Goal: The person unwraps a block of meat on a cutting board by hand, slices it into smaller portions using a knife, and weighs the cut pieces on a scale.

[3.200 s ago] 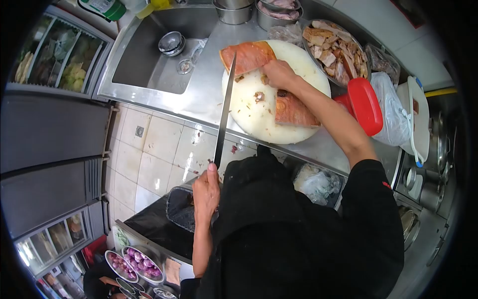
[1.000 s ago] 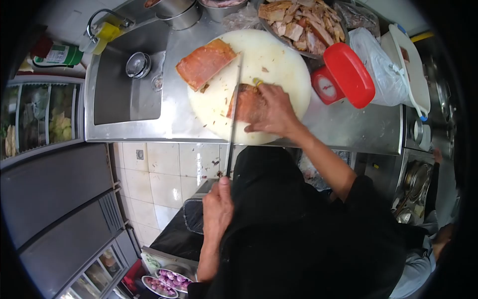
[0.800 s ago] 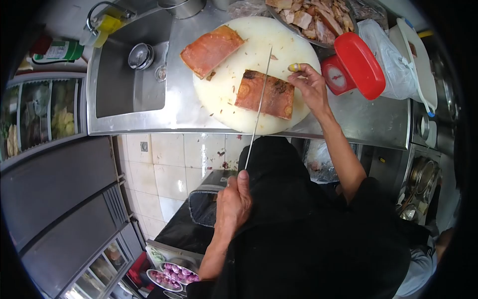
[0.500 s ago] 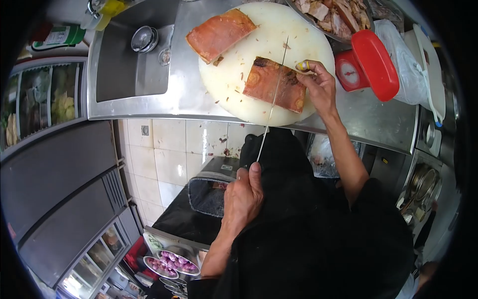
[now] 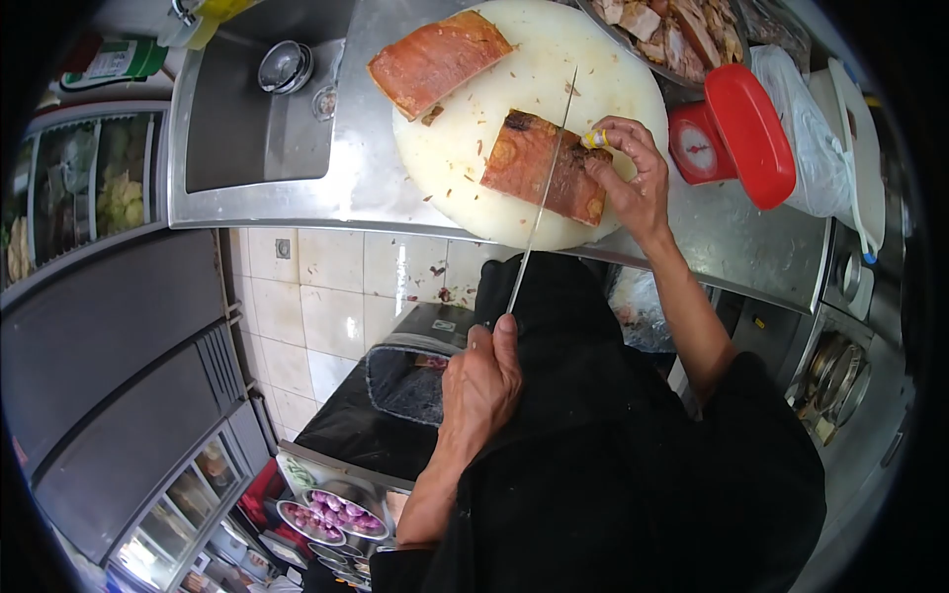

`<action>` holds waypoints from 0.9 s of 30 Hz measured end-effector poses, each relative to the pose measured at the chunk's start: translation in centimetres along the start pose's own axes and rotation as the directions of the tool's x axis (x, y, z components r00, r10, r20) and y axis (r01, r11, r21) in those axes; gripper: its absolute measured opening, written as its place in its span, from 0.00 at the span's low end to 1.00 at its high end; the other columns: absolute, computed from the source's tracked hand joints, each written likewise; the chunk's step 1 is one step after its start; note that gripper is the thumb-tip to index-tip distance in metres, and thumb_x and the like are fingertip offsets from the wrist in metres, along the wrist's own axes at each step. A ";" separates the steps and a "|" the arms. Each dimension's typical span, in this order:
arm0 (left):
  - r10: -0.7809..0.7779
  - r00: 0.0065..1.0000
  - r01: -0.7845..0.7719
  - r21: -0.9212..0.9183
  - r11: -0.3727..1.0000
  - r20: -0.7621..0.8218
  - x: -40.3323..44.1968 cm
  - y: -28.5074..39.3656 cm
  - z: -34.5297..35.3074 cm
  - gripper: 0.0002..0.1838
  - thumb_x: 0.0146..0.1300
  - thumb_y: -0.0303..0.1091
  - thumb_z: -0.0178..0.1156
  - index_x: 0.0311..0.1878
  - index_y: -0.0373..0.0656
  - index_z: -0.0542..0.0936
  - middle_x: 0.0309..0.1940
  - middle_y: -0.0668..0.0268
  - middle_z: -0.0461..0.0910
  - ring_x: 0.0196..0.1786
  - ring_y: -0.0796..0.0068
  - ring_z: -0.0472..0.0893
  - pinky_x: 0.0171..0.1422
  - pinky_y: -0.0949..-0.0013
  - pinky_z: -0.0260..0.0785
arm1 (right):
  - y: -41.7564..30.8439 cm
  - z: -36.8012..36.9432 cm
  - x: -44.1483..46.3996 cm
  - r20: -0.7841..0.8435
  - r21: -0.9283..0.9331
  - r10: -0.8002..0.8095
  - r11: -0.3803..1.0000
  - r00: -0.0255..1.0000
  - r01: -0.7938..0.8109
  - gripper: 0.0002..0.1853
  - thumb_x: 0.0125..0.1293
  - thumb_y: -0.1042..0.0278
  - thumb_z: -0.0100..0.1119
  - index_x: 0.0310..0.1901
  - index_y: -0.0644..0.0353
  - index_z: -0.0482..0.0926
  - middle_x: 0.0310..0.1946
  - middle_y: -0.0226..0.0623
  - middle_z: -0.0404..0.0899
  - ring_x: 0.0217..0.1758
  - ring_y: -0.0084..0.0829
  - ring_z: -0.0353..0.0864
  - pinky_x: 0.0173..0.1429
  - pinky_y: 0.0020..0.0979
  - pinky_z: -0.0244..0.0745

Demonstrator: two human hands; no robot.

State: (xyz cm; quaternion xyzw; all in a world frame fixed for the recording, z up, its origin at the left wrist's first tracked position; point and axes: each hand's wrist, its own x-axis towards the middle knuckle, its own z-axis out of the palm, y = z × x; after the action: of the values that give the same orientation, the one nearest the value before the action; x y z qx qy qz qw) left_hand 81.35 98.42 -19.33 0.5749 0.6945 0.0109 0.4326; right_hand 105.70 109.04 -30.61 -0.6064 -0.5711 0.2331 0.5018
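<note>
My left hand (image 5: 480, 381) is closed around the handle end of a long thin knife (image 5: 542, 198). The blade lies across a reddish-brown slab of meat (image 5: 521, 156), right of its middle. Curled at the slab's right end are the fingers and thumb of my right hand (image 5: 635, 183), pinching the darker edge; one fingertip has a yellow wrapping. The slab rests on a round white cutting board (image 5: 460, 198) scattered with small crumbs. A second slab of meat (image 5: 438, 61) sits at the board's upper left, apart from both hands. The knife handle is hidden in my grip.
A sink (image 5: 257, 163) with small metal bowls is left of the board. A red scale (image 5: 700, 148) and a metal tray of cut meat (image 5: 682, 35) stand right and behind. Below the counter edge is a dark bin (image 5: 405, 385). Bowls of purple onions (image 5: 341, 514) stand lower left.
My right hand's fingers have curled in closer over the slab's right edge. The knife has moved slightly forward with my left hand. The slabs stay about where they were.
</note>
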 end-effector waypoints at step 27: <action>0.149 0.979 -0.143 0.054 0.988 -0.135 8.9 3.4 3.4 0.33 0.78 0.51 0.41 0.30 0.28 0.77 0.28 0.29 0.78 0.38 0.24 0.78 0.45 0.35 0.69 | -1.0 2.0 -1.1 0.092 -0.224 -0.172 0.956 0.981 0.188 0.29 0.36 0.67 0.69 0.45 0.66 0.78 0.54 0.51 0.76 0.60 0.51 0.74 0.64 0.43 0.72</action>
State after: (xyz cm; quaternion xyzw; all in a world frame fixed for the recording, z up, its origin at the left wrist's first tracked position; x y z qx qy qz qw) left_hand 86.41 105.10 -24.90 0.6316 0.6788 0.0675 0.3685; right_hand 103.22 108.51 -30.84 -0.5974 -0.6648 0.1401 0.4260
